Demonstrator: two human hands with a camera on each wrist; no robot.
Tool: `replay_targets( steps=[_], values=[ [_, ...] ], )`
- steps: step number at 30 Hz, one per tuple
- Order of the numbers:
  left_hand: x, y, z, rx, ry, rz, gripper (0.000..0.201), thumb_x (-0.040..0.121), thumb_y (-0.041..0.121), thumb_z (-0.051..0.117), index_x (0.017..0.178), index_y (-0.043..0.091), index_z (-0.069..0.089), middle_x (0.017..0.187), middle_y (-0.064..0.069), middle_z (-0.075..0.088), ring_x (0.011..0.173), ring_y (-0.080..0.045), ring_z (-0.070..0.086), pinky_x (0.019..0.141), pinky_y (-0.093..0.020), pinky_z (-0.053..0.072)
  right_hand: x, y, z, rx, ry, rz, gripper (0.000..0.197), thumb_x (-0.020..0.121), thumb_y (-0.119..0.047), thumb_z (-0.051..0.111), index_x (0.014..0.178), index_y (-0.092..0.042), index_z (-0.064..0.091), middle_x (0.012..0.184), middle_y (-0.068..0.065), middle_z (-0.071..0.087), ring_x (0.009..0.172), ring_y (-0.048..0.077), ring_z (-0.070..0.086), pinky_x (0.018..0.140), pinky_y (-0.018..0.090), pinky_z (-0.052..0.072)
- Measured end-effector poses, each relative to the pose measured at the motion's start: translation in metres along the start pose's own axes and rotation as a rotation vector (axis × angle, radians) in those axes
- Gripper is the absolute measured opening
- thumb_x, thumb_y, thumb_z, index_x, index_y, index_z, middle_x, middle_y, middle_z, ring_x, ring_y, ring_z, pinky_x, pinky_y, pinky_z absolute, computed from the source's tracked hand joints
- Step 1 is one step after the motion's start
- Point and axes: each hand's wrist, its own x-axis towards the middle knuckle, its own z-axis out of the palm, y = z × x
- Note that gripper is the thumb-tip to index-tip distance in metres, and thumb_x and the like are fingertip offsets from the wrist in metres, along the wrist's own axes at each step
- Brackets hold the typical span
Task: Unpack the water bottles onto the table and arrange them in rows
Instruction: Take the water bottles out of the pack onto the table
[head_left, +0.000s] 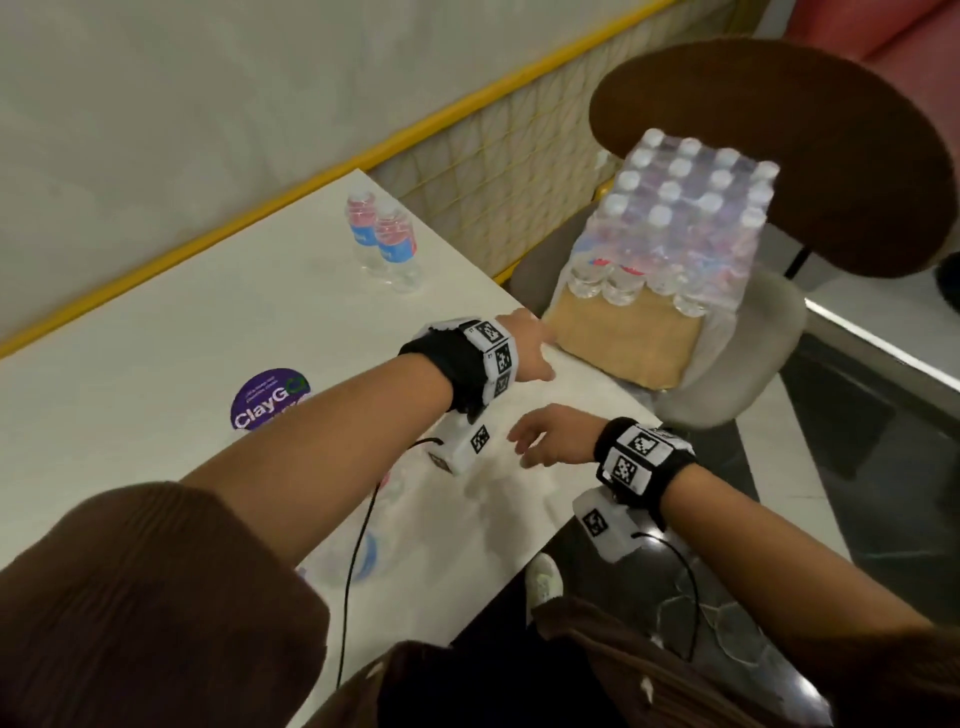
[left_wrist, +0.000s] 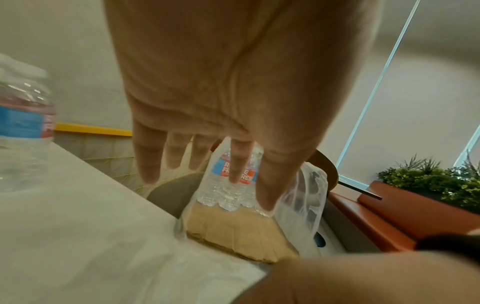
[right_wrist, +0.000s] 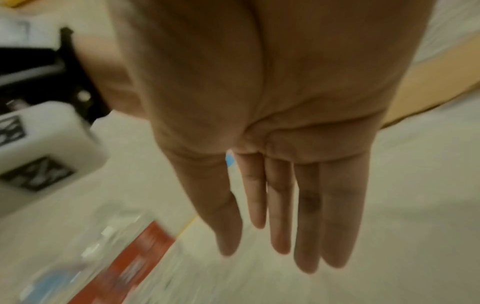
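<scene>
A shrink-wrapped pack of water bottles (head_left: 675, 223) stands on a cardboard tray (head_left: 623, 343) on a chair beside the table. Its near end is torn open, with bare bottles (left_wrist: 228, 185) showing. My left hand (head_left: 535, 348) reaches over the table's right edge towards that end, fingers straight and spread, holding nothing; the left wrist view shows the left hand (left_wrist: 207, 181) just short of the pack. My right hand (head_left: 524, 441) hovers flat over the table, empty. Two unpacked bottles (head_left: 382, 241) stand side by side on the white table (head_left: 156, 338). Another bottle (head_left: 363, 556) shows blurred below my left forearm.
The grey chair (head_left: 743, 364) with a brown back (head_left: 779, 156) stands close against the table's right edge. A yellow-railed mesh partition (head_left: 467, 171) runs along the far side. A purple sticker (head_left: 270, 397) lies on the tabletop. Dark floor (head_left: 831, 519) is at the right.
</scene>
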Motion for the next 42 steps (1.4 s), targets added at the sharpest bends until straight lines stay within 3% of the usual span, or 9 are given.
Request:
replay_targets(
  steps=[6,11,17,25,29,31,35,39,42],
  values=[
    [0.064,0.031,-0.023,-0.060,0.198,-0.009,0.073,0.085,0.028,0.062,0.148,0.028,0.025,0.160,-0.010,-0.004,0.146,-0.033,0.011,0.117,-0.041,0.023,-0.004,0.049,-0.081,0.318,0.329,0.146,0.051,0.083,-0.014,0.069,0.129,-0.008,0.049,0.107,0.004,0.056,0.092,0.018,0.055,0.075,0.030,0.051],
    [0.090,0.039,-0.037,-0.175,0.289,-0.004,0.076,0.079,0.022,0.067,0.144,0.014,0.029,0.156,-0.012,0.016,0.137,-0.034,0.034,0.110,-0.040,0.035,0.028,0.089,-0.152,0.153,0.504,0.301,0.082,0.056,-0.072,0.056,0.131,-0.037,0.046,0.130,-0.009,0.056,0.111,0.019,0.057,0.096,0.041,0.046],
    [0.096,0.032,-0.040,-0.240,0.314,0.002,0.081,0.084,0.017,0.064,0.150,0.012,0.016,0.158,-0.014,0.008,0.144,-0.029,0.022,0.114,-0.032,0.025,0.019,0.059,-0.180,0.661,0.536,0.406,0.073,0.064,-0.075,0.059,0.122,-0.032,0.049,0.117,0.001,0.055,0.079,0.022,0.051,0.057,0.033,0.043],
    [0.094,0.033,-0.046,-0.288,0.216,-0.037,0.075,0.077,0.026,0.073,0.142,0.028,0.035,0.136,-0.015,0.037,0.115,-0.032,0.053,0.091,-0.029,0.043,0.037,0.049,-0.170,0.643,0.595,0.302,0.053,0.090,-0.053,0.048,0.129,-0.018,0.048,0.123,0.012,0.057,0.102,0.027,0.055,0.079,0.036,0.041],
    [0.095,0.041,-0.044,-0.274,0.090,-0.009,0.088,0.063,0.025,0.084,0.138,0.022,0.037,0.126,-0.010,0.051,0.110,-0.029,0.058,0.092,-0.037,0.050,0.023,0.047,-0.136,0.422,0.671,0.074,0.038,0.086,-0.027,0.063,0.120,-0.015,0.049,0.098,-0.002,0.060,0.077,0.010,0.057,0.064,0.023,0.046],
    [0.092,0.043,-0.042,-0.181,-0.002,-0.009,0.083,0.064,0.024,0.082,0.134,0.020,0.038,0.118,-0.006,0.059,0.105,-0.026,0.060,0.090,-0.040,0.053,0.018,0.046,-0.129,0.477,0.500,0.020,0.048,0.087,-0.023,0.062,0.130,-0.011,0.047,0.114,0.004,0.062,0.092,0.019,0.062,0.078,0.033,0.054],
    [0.089,0.033,-0.040,-0.137,-0.030,-0.010,0.065,0.070,0.027,0.080,0.124,0.016,0.046,0.118,-0.005,0.060,0.107,-0.026,0.059,0.089,-0.037,0.051,0.026,0.056,-0.158,0.594,0.252,0.094,0.052,0.086,-0.018,0.061,0.135,-0.019,0.045,0.137,-0.001,0.049,0.123,0.020,0.046,0.101,0.040,0.038],
    [0.080,0.018,-0.044,-0.132,-0.039,-0.066,0.058,0.066,0.022,0.082,0.105,0.015,0.040,0.088,-0.003,0.053,0.078,-0.024,0.055,0.055,-0.029,0.045,0.051,0.061,-0.192,0.643,0.523,0.301,0.061,0.084,-0.039,0.062,0.137,-0.020,0.041,0.137,0.008,0.046,0.119,0.031,0.048,0.084,0.041,0.041],
    [0.068,0.003,-0.042,-0.157,-0.083,-0.121,0.057,0.068,0.023,0.081,0.101,0.017,0.036,0.079,-0.003,0.050,0.061,-0.021,0.054,0.054,-0.029,0.045,0.074,0.068,-0.208,0.588,0.567,0.365,0.060,0.082,-0.053,0.059,0.132,-0.023,0.043,0.114,0.014,0.056,0.080,0.031,0.059,0.061,0.038,0.050]
  ],
)
